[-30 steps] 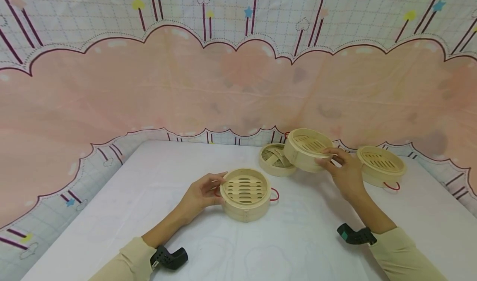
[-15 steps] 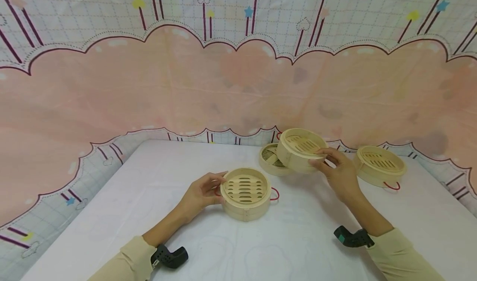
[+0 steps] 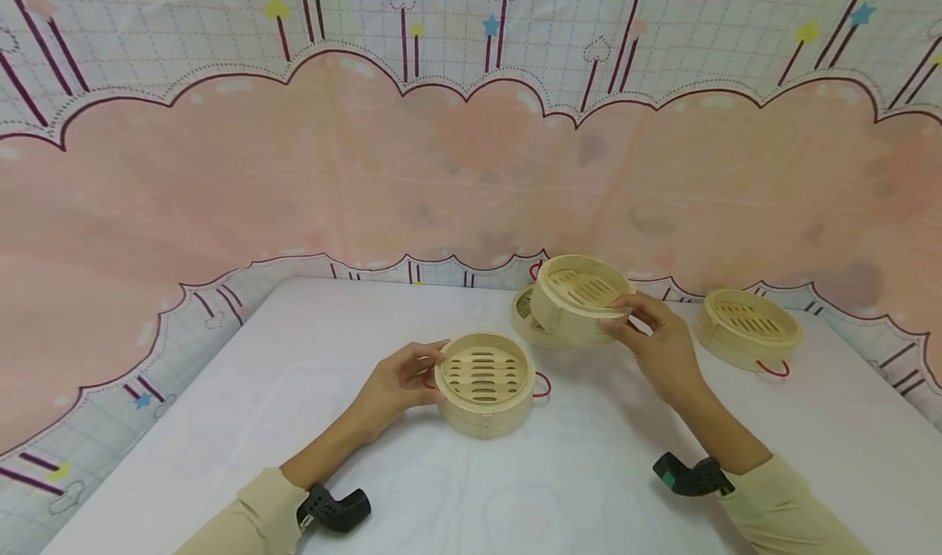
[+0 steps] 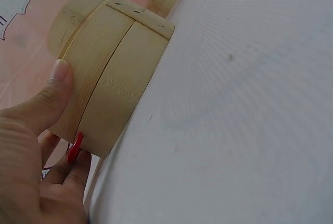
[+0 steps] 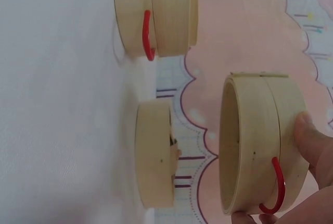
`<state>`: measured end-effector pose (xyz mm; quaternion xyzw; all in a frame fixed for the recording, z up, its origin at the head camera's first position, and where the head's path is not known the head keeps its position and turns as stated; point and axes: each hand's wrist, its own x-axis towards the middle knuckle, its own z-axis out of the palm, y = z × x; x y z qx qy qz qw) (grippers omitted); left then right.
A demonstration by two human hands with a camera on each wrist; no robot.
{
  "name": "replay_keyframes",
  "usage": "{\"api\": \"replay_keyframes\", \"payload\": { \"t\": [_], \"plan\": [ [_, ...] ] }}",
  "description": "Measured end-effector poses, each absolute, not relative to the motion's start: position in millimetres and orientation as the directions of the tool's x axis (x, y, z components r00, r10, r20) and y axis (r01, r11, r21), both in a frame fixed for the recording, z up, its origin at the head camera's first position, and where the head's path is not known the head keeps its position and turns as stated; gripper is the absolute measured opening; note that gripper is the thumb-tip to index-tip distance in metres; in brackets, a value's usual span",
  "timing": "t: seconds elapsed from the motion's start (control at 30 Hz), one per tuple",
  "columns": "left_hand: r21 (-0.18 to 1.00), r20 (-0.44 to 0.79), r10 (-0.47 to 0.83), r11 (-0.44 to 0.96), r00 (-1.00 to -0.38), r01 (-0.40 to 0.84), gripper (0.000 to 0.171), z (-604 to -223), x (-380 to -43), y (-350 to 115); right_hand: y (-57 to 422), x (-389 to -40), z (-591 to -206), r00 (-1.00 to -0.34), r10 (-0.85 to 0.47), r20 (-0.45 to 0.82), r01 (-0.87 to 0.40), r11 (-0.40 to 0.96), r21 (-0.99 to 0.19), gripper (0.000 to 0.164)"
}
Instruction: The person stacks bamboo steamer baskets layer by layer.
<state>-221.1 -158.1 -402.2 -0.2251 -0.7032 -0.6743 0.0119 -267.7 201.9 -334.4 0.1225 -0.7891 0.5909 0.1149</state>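
Front steamer tier [image 3: 486, 385] rests on the white table [image 3: 412, 490], slotted floor showing, with the person's left hand [image 3: 401, 379] at its nine o'clock, thumb and fingers pinching the wall by the red loop [image 4: 76, 148]. From there, between one and two o'clock, a raised steamer tier [image 3: 580, 297] hangs off the table; the right hand [image 3: 662, 346] pinches its rim and wall at about four o'clock. In the right wrist view a gap separates it from the low round piece [image 5: 153, 153], which lies behind and partly under it in the head view. A third steamer tier [image 3: 746, 326] sits towards two to three o'clock, apart from the rest. The likeliest mishap is a slip or tip of the raised tier: one hand holds it from one side, so its far edge could sag and knock the low piece out of place. If lowered off-centre onto another tier, it could rock or slide, and a red loop caught between rims might keep it from seating. Too hard a squeeze by the left hand could nudge the front tier. No brand, label or writing can be read anywhere; the patterned cloth [image 3: 471, 171] carries printed stars and hearts, no legible letters.
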Motion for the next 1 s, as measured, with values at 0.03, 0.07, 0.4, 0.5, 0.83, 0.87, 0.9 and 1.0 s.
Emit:
{"api": "replay_keyframes", "payload": {
  "t": [0.03,0.07,0.4,0.5,0.83,0.87,0.9,1.0],
  "plan": [
    [0.943,0.320,0.300,-0.009,-0.899,0.333,0.053,-402,-221,-158,201,-267,-334,-0.943,-0.060,0.327,-0.331,0.274,-0.903,0.039],
    [0.943,0.321,0.300,-0.009,-0.899,0.333,0.053,-402,-221,-158,200,-267,-334,-0.942,-0.063,0.328,-0.332,0.278,-0.901,0.039],
    [0.947,0.312,0.297,-0.018,-0.902,0.322,0.053,-402,-221,-158,195,-263,-329,-0.935,-0.098,0.342,-0.355,0.318,-0.879,0.035],
    [0.946,0.315,0.297,-0.023,-0.902,0.323,0.054,-402,-221,-158,192,-262,-329,-0.933,-0.110,0.342,-0.359,0.312,-0.880,0.035],
    [0.941,0.331,0.297,-0.034,-0.896,0.337,0.054,-404,-223,-158,184,-263,-332,-0.927,-0.141,0.348,-0.375,0.276,-0.885,0.035],
    [0.941,0.332,0.298,-0.035,-0.895,0.337,0.054,-404,-222,-158,183,-263,-332,-0.926,-0.144,0.349,-0.376,0.274,-0.885,0.035],
    [0.941,0.332,0.299,-0.036,-0.895,0.337,0.054,-403,-222,-158,183,-263,-332,-0.925,-0.146,0.351,-0.379,0.275,-0.884,0.035],
    [0.941,0.333,0.302,-0.042,-0.893,0.336,0.055,-403,-222,-157,181,-262,-333,-0.922,-0.161,0.352,-0.385,0.270,-0.883,0.035]
  ]
}}
